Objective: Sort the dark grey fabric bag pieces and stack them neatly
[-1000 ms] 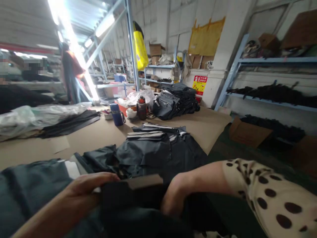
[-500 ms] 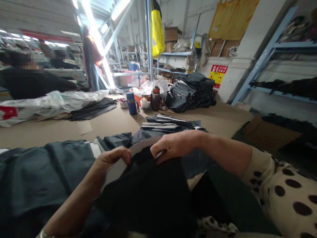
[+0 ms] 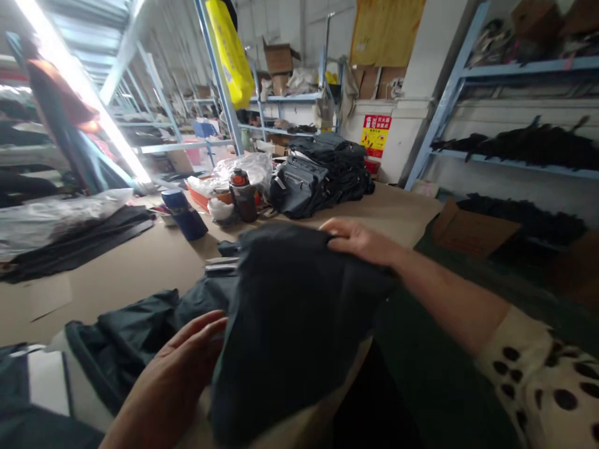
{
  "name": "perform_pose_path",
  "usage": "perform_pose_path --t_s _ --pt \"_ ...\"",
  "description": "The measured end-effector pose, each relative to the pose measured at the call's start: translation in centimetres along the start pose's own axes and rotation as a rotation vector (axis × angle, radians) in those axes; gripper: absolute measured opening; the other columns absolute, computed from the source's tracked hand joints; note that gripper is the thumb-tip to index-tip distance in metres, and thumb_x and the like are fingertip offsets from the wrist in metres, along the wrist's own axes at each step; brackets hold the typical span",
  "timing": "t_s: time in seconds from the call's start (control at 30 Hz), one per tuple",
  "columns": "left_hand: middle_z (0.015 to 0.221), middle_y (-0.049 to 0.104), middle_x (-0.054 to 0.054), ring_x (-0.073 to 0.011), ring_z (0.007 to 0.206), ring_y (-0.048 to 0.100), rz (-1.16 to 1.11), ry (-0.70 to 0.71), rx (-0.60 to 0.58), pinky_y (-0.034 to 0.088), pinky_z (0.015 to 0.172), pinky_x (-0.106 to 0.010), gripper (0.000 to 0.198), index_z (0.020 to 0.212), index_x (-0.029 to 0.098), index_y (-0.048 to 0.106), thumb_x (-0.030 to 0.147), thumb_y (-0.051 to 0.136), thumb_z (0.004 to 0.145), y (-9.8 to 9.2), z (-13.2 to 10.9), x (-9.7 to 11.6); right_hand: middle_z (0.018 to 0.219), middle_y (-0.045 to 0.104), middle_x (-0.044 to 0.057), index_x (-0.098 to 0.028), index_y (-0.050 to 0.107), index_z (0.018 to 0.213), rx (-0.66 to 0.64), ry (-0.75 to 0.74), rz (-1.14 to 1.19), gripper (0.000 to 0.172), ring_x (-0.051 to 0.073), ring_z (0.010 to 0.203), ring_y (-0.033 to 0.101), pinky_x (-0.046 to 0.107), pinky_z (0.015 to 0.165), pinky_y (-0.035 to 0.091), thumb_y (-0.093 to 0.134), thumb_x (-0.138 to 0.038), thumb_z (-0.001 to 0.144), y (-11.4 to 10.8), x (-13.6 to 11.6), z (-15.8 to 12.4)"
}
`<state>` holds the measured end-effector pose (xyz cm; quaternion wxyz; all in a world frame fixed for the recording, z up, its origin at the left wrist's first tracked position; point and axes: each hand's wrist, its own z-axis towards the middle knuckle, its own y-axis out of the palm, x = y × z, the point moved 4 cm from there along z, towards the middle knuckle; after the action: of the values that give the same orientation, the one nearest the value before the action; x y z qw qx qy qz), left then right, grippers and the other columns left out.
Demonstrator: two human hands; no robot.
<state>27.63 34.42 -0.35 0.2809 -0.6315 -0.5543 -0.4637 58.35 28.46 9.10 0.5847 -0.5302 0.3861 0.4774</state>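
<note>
Cloth (image 3: 299,318) now rises higher before the bottle (image 3: 244,198), showing us its broad face, right hand (image 3: 362,242) pinching it, grip of left hand (image 3: 187,358) unclear.

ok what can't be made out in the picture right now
All in the head view:
- Left hand: blurred; its hold on the dark cloth is unclear.
- Folded garments: partly hidden behind that cloth.
- Yellow bag: top cut off by the upper edge.
- Wall sign: small print too small to read.
</note>
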Motion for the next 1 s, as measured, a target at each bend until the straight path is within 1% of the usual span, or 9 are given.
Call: perform_pose_path --t_s 0.1,0.2,0.27,0.33,0.43,0.57,0.7,0.83,1.0 --pt "0.09 0.07 -0.006 -0.0215 0.077 0.066 -0.086 -0.101 0.01 0.054 0.066 -0.028 0.039 0.098 0.014 0.059 0.021 0.073 0.063 -0.6 0.8 -2.8 0.103 0.064 0.006 -0.015 0.052 0.114 0.387 0.056 -0.231 0.029 0.013 0.084 0.063 0.03 0.079 0.051 0.051 -0.024 0.087 -12.4 1.9 0.1" --pt "0.091 0.069 -0.008 -0.0204 0.076 0.066 -0.058 -0.139 0.043 0.054 0.064 -0.026 0.044 0.095 0.013 0.061 0.023 0.079 0.055 -1.2 1.9 -5.0 0.112 0.061 0.015 -0.011 0.044 0.127 0.655 0.25 -0.704 0.04 0.016 0.098 0.061 0.029 0.083 0.046 0.046 -0.023 0.088 -22.5 4.7 -0.4" --pt "0.096 0.068 -0.009 -0.019 0.077 0.065 -0.028 -0.144 0.051 0.053 0.065 -0.025 0.047 0.096 0.014 0.061 0.027 0.081 0.055 -1.4 2.4 -5.9 0.117 0.054 0.029 -0.001 0.042 0.128 0.733 0.368 -0.847 0.049 0.025 0.113 0.054 0.036 0.09 0.04 0.047 -0.026 0.086 -26.2 6.5 -0.7" --pt "0.099 0.067 -0.009 -0.0178 0.078 0.064 0.009 -0.122 0.049 0.053 0.066 -0.025 0.051 0.097 0.014 0.061 0.034 0.081 0.054 -1.5 2.7 -6.3 0.126 0.04 0.04 0.008 0.036 0.131 0.734 0.438 -0.9 0.062 0.034 0.127 0.039 0.045 0.099 0.03 0.053 -0.028 0.083 -27.0 8.3 -0.2" --pt "0.102 0.066 -0.009 -0.0188 0.084 0.062 0.167 -0.028 0.065 0.052 0.07 -0.025 0.056 0.101 0.015 0.062 0.046 0.077 0.057 -1.5 2.9 -6.2 0.139 0.027 0.036 0.004 0.029 0.138 0.578 0.449 -0.932 0.073 0.035 0.133 0.028 0.045 0.107 0.022 0.059 -0.032 0.082 -23.2 11.4 3.6" --pt "0.116 0.06 -0.011 -0.0282 0.113 0.053 0.607 0.193 0.028 0.044 0.096 -0.037 0.065 0.115 0.016 0.058 0.057 0.063 0.065 -0.7 3.3 -6.3 0.143 0.036 0.017 -0.011 0.03 0.141 0.227 0.381 -0.855 0.062 0.021 0.13 0.038 0.032 0.107 0.028 0.041 -0.047 0.091 -13.2 16.2 11.7" --pt "0.138 0.044 -0.012 -0.0264 0.131 0.036 0.892 0.336 -0.069 0.027 0.112 -0.042 0.067 0.13 0.014 0.048 0.053 0.051 0.075 0.5 4.1 -8.2 0.141 0.036 0.022 -0.004 0.031 0.14 0.087 0.436 -0.801 0.075 0.026 0.129 0.039 0.037 0.106 0.03 0.034 -0.059 0.089 -5.8 19.5 16.3" --pt "0.137 0.045 -0.014 -0.0282 0.13 0.038 0.993 0.398 0.003 0.03 0.11 -0.045 0.066 0.131 0.013 0.048 0.051 0.049 0.077 0.9 4.3 -9.0 0.124 0.055 0.02 -0.009 0.053 0.123 0.027 0.437 -0.771 0.061 0.031 0.117 0.05 0.043 0.098 0.036 0.042 -0.056 0.086 -2.6 19.6 15.4" --pt "0.125 0.054 -0.013 -0.0304 0.118 0.05 1.084 0.429 -0.013 0.04 0.102 -0.045 0.053 0.109 0.018 0.066 0.054 0.051 0.073 -0.5 2.4 -9.0 0.099 0.067 0.009 -0.013 0.067 0.096 -0.112 0.311 -0.689 0.026 0.025 0.1 0.059 0.03 0.088 0.043 0.051 -0.029 0.082 1.8 16.5 9.2"
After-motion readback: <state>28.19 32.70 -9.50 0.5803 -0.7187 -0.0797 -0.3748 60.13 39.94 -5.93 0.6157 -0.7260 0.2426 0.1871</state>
